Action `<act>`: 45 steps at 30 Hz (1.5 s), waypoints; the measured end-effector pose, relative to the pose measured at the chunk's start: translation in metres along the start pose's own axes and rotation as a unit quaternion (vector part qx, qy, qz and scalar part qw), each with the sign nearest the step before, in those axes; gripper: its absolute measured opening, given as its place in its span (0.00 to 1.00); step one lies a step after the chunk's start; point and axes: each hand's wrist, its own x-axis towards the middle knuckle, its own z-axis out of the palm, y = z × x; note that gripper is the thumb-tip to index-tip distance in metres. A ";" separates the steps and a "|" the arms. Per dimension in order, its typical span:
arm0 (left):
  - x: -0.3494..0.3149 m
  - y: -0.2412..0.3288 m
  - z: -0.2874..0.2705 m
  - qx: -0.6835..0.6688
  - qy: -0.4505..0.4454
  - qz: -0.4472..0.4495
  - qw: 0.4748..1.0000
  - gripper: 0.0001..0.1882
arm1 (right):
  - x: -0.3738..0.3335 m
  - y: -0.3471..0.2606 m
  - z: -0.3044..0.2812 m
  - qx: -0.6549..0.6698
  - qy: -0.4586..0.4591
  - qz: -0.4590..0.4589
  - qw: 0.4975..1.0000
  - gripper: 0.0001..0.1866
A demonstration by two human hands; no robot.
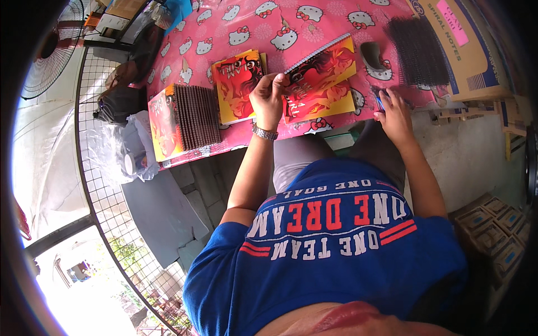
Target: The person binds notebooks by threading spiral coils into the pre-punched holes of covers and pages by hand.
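Note:
Over the table, my left hand (268,99) pinches the left end of a spiral notebook (325,64) with a red and yellow cover; its coil runs along the upper edge. Beneath it lies another red and yellow notebook (322,105), partly covered. Just left of my hand is a small pile of similar notebooks (235,84). My right hand (397,120) rests at the table's near edge, fingers curled over a small dark and blue object (383,102) that they mostly hide.
A stack of coil-bound notebooks (185,120) stands at the table's left. Many black spiral coils (417,53) lie at the right beside a cardboard box (465,50). A dark grey object (370,55) sits near the coils. A fan (53,47) stands at the far left.

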 end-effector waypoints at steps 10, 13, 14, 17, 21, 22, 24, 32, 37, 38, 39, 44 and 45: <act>-0.005 -0.003 0.006 -0.009 -0.015 0.049 0.999 0.10 | 0.030 -0.073 -0.041 0.323 0.097 -0.138 0.931 0.30; -0.005 -0.015 0.001 0.017 -0.018 0.032 0.999 0.08 | 0.046 -0.122 -0.055 0.372 0.111 -0.197 0.900 0.30; -0.006 -0.015 0.000 0.032 -0.020 0.028 0.999 0.08 | 0.050 -0.134 -0.061 0.388 0.100 -0.200 0.894 0.30; -0.009 -0.006 0.002 0.004 -0.028 0.030 0.999 0.10 | 0.061 -0.154 -0.062 0.378 0.139 -0.215 0.890 0.28; -0.012 -0.006 0.005 0.014 0.006 0.067 0.998 0.06 | 0.062 -0.160 -0.060 0.272 0.173 -0.244 0.915 0.26; -0.012 -0.009 0.005 0.036 0.012 0.085 0.996 0.06 | 0.061 -0.160 -0.055 0.317 0.150 -0.234 0.907 0.26; -0.010 -0.015 0.004 0.079 0.026 0.121 0.989 0.05 | 0.061 -0.160 -0.050 0.404 0.102 -0.213 0.884 0.25; -0.021 0.009 0.001 -0.083 0.070 0.005 0.994 0.06 | 0.055 -0.145 -0.039 0.640 -0.118 -0.081 0.755 0.20; -0.007 -0.001 -0.094 -0.110 0.247 0.041 0.962 0.12 | 0.052 -0.059 -0.035 0.354 0.099 -0.042 0.929 0.19; -0.007 -0.001 -0.108 -0.064 0.265 0.040 0.961 0.14 | 0.048 -0.034 -0.026 0.289 0.100 -0.025 0.952 0.20; -0.010 -0.007 -0.121 0.042 0.275 0.024 0.960 0.15 | 0.043 -0.016 -0.020 0.242 0.117 -0.019 0.963 0.20; -0.020 -0.026 -0.137 0.590 0.260 -0.007 0.765 0.22 | 0.048 0.037 -0.011 0.118 0.110 0.018 0.987 0.18; -0.021 -0.014 -0.118 0.654 0.254 -0.026 0.713 0.22 | 0.055 0.038 -0.027 0.084 0.124 0.046 0.988 0.16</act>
